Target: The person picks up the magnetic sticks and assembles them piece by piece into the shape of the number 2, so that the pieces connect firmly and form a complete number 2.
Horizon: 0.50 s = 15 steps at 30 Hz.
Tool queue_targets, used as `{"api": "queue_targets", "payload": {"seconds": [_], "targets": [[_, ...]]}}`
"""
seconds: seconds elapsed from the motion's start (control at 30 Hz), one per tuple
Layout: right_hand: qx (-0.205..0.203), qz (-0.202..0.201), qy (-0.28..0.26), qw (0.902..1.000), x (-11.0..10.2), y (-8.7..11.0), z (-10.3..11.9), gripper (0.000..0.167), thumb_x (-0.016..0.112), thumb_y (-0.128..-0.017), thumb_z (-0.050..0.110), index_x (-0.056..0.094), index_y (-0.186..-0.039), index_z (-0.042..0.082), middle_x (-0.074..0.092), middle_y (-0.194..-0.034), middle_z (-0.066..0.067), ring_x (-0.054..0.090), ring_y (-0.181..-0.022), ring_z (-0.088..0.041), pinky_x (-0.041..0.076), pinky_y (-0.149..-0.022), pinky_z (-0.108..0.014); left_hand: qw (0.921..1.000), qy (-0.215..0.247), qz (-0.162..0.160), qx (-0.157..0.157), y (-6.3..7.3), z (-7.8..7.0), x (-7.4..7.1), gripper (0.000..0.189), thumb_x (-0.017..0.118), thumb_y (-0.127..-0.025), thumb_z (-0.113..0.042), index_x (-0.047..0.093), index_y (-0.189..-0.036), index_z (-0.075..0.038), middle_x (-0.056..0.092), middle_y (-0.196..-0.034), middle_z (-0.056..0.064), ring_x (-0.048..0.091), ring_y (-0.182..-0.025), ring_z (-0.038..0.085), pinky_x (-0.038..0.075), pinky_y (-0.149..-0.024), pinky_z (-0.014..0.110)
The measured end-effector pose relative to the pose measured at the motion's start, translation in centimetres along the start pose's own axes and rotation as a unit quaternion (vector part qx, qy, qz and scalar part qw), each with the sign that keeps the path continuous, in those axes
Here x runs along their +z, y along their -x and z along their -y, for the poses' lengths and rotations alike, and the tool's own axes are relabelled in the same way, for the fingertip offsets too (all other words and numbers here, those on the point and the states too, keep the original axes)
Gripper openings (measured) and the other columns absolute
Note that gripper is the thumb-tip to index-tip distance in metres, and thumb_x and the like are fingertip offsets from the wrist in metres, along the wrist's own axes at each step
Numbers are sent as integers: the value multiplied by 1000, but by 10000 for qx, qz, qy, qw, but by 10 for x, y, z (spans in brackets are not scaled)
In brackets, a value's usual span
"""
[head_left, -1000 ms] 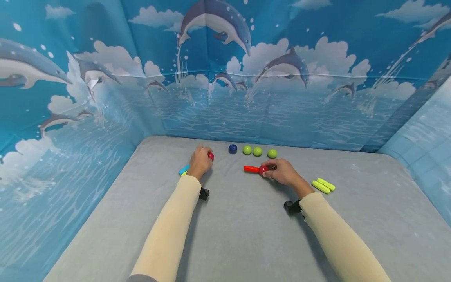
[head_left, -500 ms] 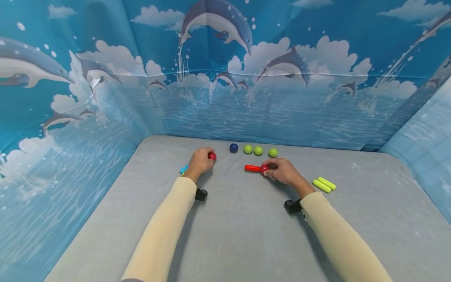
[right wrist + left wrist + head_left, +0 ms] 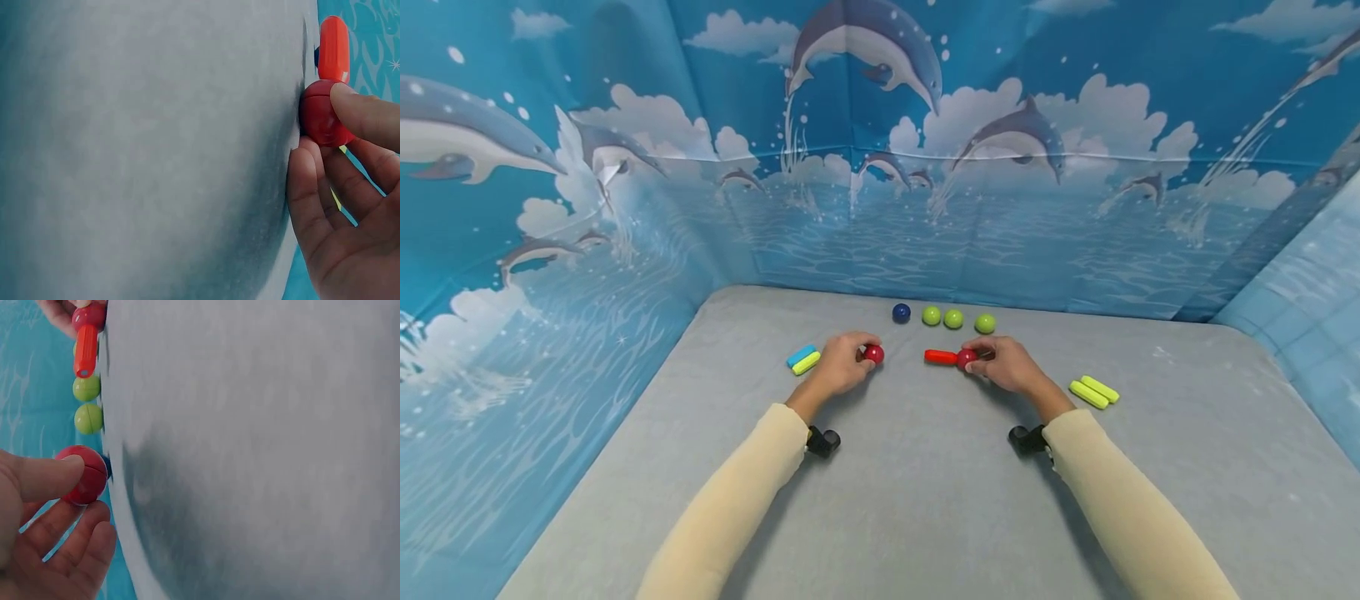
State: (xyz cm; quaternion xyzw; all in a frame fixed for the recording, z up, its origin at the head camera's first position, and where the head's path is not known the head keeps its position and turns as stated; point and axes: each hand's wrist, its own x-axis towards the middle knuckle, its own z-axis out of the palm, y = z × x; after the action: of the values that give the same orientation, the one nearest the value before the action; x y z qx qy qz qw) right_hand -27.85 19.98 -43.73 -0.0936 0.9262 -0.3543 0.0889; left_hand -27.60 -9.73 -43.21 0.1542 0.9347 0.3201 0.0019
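Red ball (image 3: 317,115), glossy and seamed, touches an orange-red stick (image 3: 334,50).

The head camera looks forward and down from above, taking in the desk (image 3: 910,500) and the dolphin backdrop (image 3: 865,242). Close in and turned sideways opposite ways, the left wrist camera (image 3: 824,442) faces the left grip (image 3: 842,364), the right wrist camera (image 3: 1024,440) the right grip (image 3: 1011,367). All three share the red stick (image 3: 940,357) and backdrop.
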Motion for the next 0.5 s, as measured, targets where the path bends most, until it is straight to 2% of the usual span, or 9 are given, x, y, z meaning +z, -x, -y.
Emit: {"api": "queue_targets", "payload": {"seconds": [0.2, 0.5], "targets": [[-26, -6, 43, 10000, 1, 0, 0, 39, 65, -94, 14, 61, -132, 6, 62, -130, -22, 61, -115, -36, 54, -82, -36, 9996, 216, -15, -173, -3, -5, 11, 34, 68, -92, -7, 67, -126, -11, 69, -121, 9, 59, -92, 20, 53, -84, 35], [48, 13, 36, 10000, 2, -2, -1, 39, 65, -95, 14, 61, -133, 5, 62, -131, -22, 60, -116, -37, 54, -81, -36, 9984, 506, -70, -236, -12, -18, 26, 36, 67, -91, -5, 67, -126, -11, 69, -123, 8, 61, -96, 21, 54, -87, 36]]}}
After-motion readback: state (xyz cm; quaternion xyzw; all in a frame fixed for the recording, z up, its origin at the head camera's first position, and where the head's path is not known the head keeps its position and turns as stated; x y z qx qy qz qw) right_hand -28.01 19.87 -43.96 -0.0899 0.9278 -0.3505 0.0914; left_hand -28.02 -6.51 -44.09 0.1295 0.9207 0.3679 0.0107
